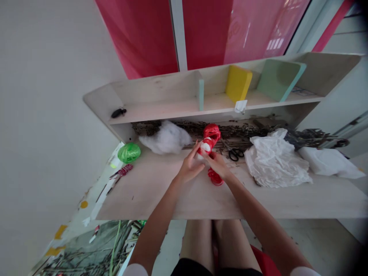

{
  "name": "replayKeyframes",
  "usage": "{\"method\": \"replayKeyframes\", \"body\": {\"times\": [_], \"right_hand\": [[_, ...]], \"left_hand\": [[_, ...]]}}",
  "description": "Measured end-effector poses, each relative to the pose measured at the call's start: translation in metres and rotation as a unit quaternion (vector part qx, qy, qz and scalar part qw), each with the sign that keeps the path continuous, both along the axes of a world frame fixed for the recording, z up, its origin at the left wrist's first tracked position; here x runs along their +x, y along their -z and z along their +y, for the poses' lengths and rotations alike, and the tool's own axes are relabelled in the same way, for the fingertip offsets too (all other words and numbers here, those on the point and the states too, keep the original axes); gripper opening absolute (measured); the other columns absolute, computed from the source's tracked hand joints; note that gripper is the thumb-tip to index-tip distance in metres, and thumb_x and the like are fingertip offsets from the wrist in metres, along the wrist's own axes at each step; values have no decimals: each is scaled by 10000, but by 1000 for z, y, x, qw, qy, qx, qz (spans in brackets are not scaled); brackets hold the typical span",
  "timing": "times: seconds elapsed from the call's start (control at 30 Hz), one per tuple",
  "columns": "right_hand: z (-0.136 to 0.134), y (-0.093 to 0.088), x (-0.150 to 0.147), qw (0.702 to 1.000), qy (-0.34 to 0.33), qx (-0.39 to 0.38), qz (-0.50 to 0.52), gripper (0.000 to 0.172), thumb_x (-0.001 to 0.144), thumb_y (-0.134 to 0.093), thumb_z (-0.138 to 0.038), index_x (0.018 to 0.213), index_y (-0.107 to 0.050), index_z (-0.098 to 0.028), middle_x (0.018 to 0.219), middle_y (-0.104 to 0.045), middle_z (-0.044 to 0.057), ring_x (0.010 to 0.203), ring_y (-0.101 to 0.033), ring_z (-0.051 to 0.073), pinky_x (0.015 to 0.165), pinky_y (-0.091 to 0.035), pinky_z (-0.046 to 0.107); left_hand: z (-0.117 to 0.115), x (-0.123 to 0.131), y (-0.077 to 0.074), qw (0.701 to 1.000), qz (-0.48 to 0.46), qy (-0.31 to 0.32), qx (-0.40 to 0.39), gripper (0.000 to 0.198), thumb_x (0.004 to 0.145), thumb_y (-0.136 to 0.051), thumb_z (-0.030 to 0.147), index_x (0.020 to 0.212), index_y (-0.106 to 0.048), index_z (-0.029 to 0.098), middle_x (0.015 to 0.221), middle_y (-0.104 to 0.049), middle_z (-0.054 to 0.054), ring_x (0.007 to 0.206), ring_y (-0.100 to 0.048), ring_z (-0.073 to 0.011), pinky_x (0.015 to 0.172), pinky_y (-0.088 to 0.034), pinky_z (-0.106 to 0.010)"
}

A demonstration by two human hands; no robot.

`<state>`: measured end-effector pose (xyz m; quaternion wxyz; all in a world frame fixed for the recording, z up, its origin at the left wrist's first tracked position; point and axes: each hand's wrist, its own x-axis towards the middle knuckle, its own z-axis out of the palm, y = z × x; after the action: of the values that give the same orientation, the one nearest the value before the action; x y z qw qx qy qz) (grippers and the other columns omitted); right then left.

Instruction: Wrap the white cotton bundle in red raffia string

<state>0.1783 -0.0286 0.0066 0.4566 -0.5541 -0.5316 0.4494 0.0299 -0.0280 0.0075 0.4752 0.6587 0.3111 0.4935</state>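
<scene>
Over the desk, my left hand [189,165] steadies the left side of a small white bundle [205,147] partly covered in red plastic ribbon, its fingers stretched up along it and its thumb apart. My right hand [217,164] has its fingers closed on the lower right of that bundle. Just behind it is a shiny red ribbon ball [212,131]; whether it joins the bundle is unclear. A loose coil of red ribbon [215,177] lies on the desk below my right hand. Black-handled scissors [235,154] rest to the right.
White stuffing [166,138] and a green ribbon ball [129,153] sit at the left, near a red-and-white cord bundle [125,169]. Crumpled white sheeting [277,161] covers the right side. Dry stems [184,125] lie under the shelf [161,111], which holds a black object [118,112].
</scene>
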Motion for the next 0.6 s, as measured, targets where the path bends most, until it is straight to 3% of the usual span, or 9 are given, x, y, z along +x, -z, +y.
{"method": "replayKeyframes", "body": {"times": [0.07,0.13,0.2,0.27,0.43,0.6], "right_hand": [[1,-2,1,998,9,-25,48,548,672,-606,-736,648,-473,-205,543,-398,-36,507,-332,96,462,-234,249],[1,-2,1,992,-7,-47,116,569,649,-617,-748,609,-388,-229,500,-289,-73,455,-235,78,433,-171,254],[-1,-3,1,980,-48,-59,183,591,636,-621,-759,605,-344,-238,504,-217,-95,441,-166,68,424,-129,252],[-3,-4,0,969,-93,-62,221,582,639,-630,-752,625,-367,-233,520,-205,-101,443,-153,64,426,-122,244],[-7,-6,-3,968,-129,-44,210,585,648,-608,-771,635,-402,-223,520,-238,-92,455,-180,67,442,-144,240],[-8,-9,-4,986,-126,5,109,601,717,-483,-803,600,-398,-220,516,-282,-62,490,-224,91,469,-166,264]], "left_hand": [[1,1,-7,992,-94,8,-85,582,690,-734,249,1250,-578,269,1447,-488,-71,1397,-372,-258,1127,-334,-398],[4,0,-10,979,-160,-36,-124,491,705,-736,306,1180,-619,254,1414,-527,-63,1388,-388,-241,1105,-367,-380],[8,-2,-9,966,-190,-78,-157,477,719,-734,386,1165,-623,254,1399,-543,-52,1367,-416,-241,1086,-391,-375],[10,-4,-5,955,-193,-69,-212,522,715,-727,486,1173,-619,260,1362,-573,-51,1302,-490,-269,1025,-452,-389],[8,-8,3,926,-179,45,-329,578,665,-715,621,1099,-655,244,1179,-677,-82,1098,-623,-316,821,-555,-415],[7,-6,-2,934,-176,11,-310,478,632,-793,464,1026,-670,223,1075,-705,-74,1014,-656,-296,815,-553,-413]]}}
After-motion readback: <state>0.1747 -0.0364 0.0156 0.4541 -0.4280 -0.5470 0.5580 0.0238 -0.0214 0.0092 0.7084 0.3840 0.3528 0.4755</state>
